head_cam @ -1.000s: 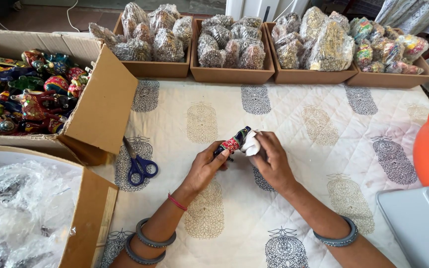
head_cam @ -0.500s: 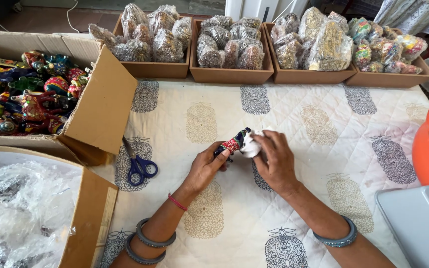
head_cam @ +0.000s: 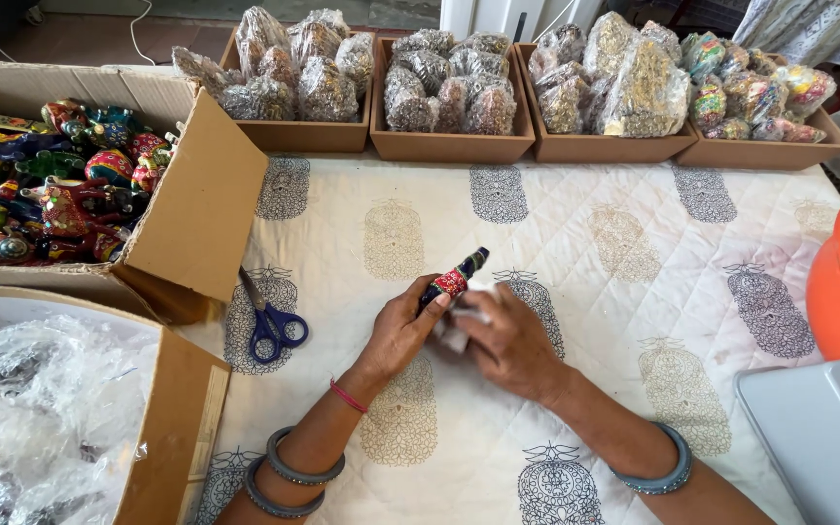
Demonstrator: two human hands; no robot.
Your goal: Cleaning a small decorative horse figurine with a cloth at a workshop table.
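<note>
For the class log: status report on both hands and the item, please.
Left hand grips painted figurine. Right hand covers white wrapping. Scissors lie apart.

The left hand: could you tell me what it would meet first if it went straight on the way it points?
Likely the right hand: the left hand, holding a painted figurine, points up-right and already touches it.
</note>
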